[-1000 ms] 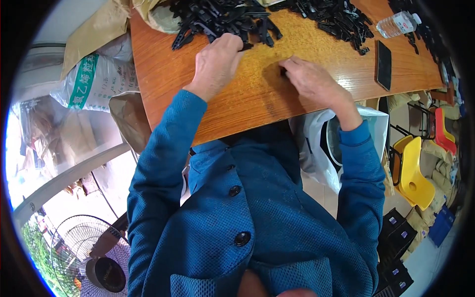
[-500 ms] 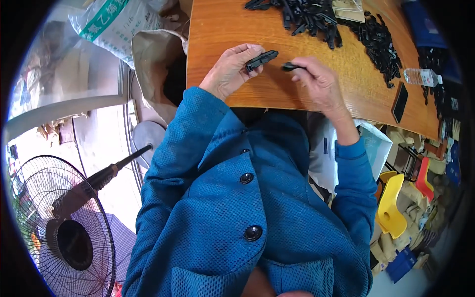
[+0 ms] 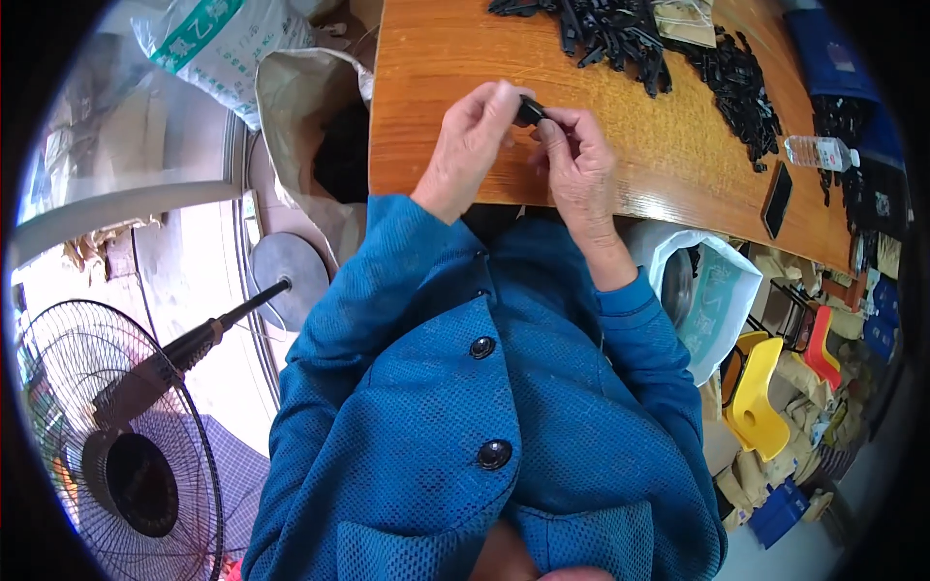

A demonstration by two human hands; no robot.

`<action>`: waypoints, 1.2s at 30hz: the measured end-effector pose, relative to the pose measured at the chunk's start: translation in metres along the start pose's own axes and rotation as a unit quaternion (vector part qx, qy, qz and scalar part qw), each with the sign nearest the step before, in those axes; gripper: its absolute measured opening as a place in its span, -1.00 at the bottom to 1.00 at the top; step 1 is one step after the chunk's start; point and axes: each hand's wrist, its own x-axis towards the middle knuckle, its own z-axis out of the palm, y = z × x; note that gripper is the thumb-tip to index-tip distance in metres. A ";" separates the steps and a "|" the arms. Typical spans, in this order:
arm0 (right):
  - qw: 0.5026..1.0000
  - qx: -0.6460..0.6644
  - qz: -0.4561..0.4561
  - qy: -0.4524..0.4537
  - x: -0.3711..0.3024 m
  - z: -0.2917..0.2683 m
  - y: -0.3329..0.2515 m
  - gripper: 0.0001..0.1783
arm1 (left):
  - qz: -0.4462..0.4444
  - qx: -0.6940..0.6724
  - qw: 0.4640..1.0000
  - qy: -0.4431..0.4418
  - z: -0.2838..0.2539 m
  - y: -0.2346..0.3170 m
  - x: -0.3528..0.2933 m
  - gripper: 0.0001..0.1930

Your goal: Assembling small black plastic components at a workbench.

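Observation:
Over the near edge of the wooden table (image 3: 426, 116), my two hands meet at a small black plastic part (image 3: 530, 111). My left hand (image 3: 470, 150) is closed on its left end, thumb on top. The fingers of my right hand (image 3: 581, 169) pinch the other end. Much of the part is hidden by the fingers, so I cannot tell whether it is one piece or two pressed together. A pile of black plastic parts (image 3: 620, 44) lies at the table's far side, and a second heap of black parts (image 3: 738, 102) lies to its right.
A clear bottle (image 3: 819, 153) lies on the right of the table near a dark phone (image 3: 778, 199). An open sack (image 3: 291, 126) stands left of the table, a white bag (image 3: 727, 300) below its right edge. A standing fan (image 3: 145, 455) is at lower left, a yellow chair (image 3: 759, 407) at right.
My right hand has moved left with its small black piece to meet the part in my left hand. The white bag below the table shows more.

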 end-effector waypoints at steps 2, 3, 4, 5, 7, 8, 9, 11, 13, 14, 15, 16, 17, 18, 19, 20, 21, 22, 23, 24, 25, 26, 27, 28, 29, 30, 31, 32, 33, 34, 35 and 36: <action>0.995 0.077 0.053 0.028 -0.003 0.005 0.000 -0.91 | 0.042 0.004 0.999 -0.004 0.008 -0.013 0.001 -0.75; 0.992 0.101 0.064 0.037 -0.004 0.006 0.004 -0.90 | 0.056 0.031 0.998 0.000 0.012 -0.014 0.001 -0.78; 0.992 0.101 0.064 0.044 -0.004 0.007 0.009 -0.90 | 0.070 0.057 0.996 0.005 0.015 -0.016 0.003 -0.79; 0.992 0.099 0.056 0.051 -0.003 0.007 0.010 -0.90 | 0.068 0.060 0.996 0.005 0.018 -0.014 0.006 -0.79; 0.995 0.072 0.053 0.042 -0.001 -0.003 0.007 -0.85 | 0.058 0.049 0.997 -0.004 0.022 -0.015 0.010 -0.80; 0.995 0.075 0.052 0.046 0.001 -0.008 0.003 -0.85 | 0.041 0.038 0.998 -0.002 0.022 -0.015 0.012 -0.80; 0.999 0.021 0.007 0.045 0.003 -0.014 0.000 -0.80 | 0.042 0.042 0.998 -0.005 0.022 -0.015 0.015 -0.80; 0.998 -0.034 -0.036 0.050 0.007 -0.026 0.003 -0.74 | 0.054 0.020 0.998 -0.013 0.025 -0.012 0.018 -0.78; 0.999 0.044 0.024 -0.004 0.010 -0.037 0.009 -0.64 | 0.049 0.017 0.998 -0.039 0.031 -0.006 0.023 -0.78; 0.999 0.042 0.024 0.004 0.011 -0.041 0.013 -0.64 | 0.038 0.019 0.997 -0.060 0.035 -0.005 0.025 -0.77; 0.993 0.090 0.070 -0.032 0.011 -0.045 0.016 -0.63 | 0.029 0.021 0.996 -0.081 0.039 -0.004 0.028 -0.77; 0.982 0.137 0.114 -0.066 0.012 -0.049 0.018 -0.61 | 0.026 0.030 0.996 -0.082 0.039 -0.004 0.029 -0.77; 0.978 0.160 0.120 -0.057 0.012 -0.049 0.019 -0.63 | 0.024 0.038 0.995 -0.085 0.039 -0.007 0.032 -0.77; 0.975 0.174 0.127 -0.053 0.012 -0.048 0.021 -0.64 | 0.022 0.022 0.996 -0.086 0.040 -0.008 0.034 -0.76; 0.972 0.187 0.135 -0.049 0.012 -0.048 0.025 -0.65 | 0.022 0.020 0.995 -0.096 0.042 -0.007 0.035 -0.76; 0.975 0.170 0.139 -0.041 0.014 -0.046 0.026 -0.68 | 0.005 0.008 0.996 -0.091 0.043 -0.006 0.036 -0.77; 0.975 0.168 0.138 -0.034 0.015 -0.049 0.026 -0.68 | -0.013 -0.004 0.996 -0.085 0.046 -0.006 0.039 -0.77; 0.971 0.187 0.144 -0.034 0.016 -0.052 0.024 -0.72 | -0.009 0.009 0.996 -0.084 0.048 -0.010 0.043 -0.78; 0.966 0.206 0.150 -0.037 0.017 -0.055 0.020 -0.76 | -0.009 0.009 0.996 -0.087 0.052 -0.008 0.046 -0.78; 0.966 0.207 0.150 -0.035 0.019 -0.058 0.017 -0.76 | -0.013 0.000 0.996 -0.087 0.058 -0.006 0.049 -0.81; 0.968 0.189 0.160 -0.023 0.021 -0.061 0.014 -0.78 | -0.018 -0.009 0.996 -0.086 0.062 -0.004 0.052 -0.83; 0.970 0.171 0.170 -0.012 0.025 -0.065 0.015 -0.80 | -0.018 -0.008 0.996 -0.086 0.067 -0.003 0.056 -0.83; 0.970 0.172 0.171 -0.012 0.027 -0.068 0.019 -0.80 | -0.021 -0.002 0.996 -0.091 0.071 -0.003 0.061 -0.84; 0.964 0.188 0.187 -0.028 0.030 -0.073 0.026 -0.81 | -0.024 0.004 0.995 -0.095 0.073 -0.002 0.066 -0.84; 0.957 0.205 0.202 -0.041 0.033 -0.080 0.032 -0.81 | -0.026 0.007 0.995 -0.095 0.075 -0.001 0.073 -0.84; 0.975 0.116 0.166 -0.094 0.043 -0.098 0.034 -0.80 | -0.041 0.004 0.994 -0.104 0.075 0.000 0.081 -0.86; 0.980 0.029 0.126 -0.150 0.057 -0.120 0.031 -0.78 | -0.055 0.004 0.993 -0.108 0.071 0.002 0.088 -0.88; 0.988 -0.060 0.105 -0.095 0.070 -0.136 0.029 -0.72 | -0.094 -0.002 0.992 -0.083 0.067 0.003 0.097 -0.89; 0.985 -0.146 0.080 -0.040 0.087 -0.153 0.029 -0.66 | -0.092 0.004 0.993 -0.074 0.064 0.004 0.107 -0.89; 0.973 -0.219 0.066 0.033 0.107 -0.171 0.039 -0.62 | -0.024 0.216 0.975 -0.049 0.063 0.001 0.118 -0.87; 0.950 -0.289 0.053 0.106 0.126 -0.188 0.051 -0.58 | 0.043 0.418 0.907 -0.022 0.061 -0.002 0.128 -0.84; 0.929 -0.352 0.004 0.114 0.141 -0.200 0.058 -0.57 | 0.158 0.451 0.878 -0.037 0.064 -0.006 0.135 -0.80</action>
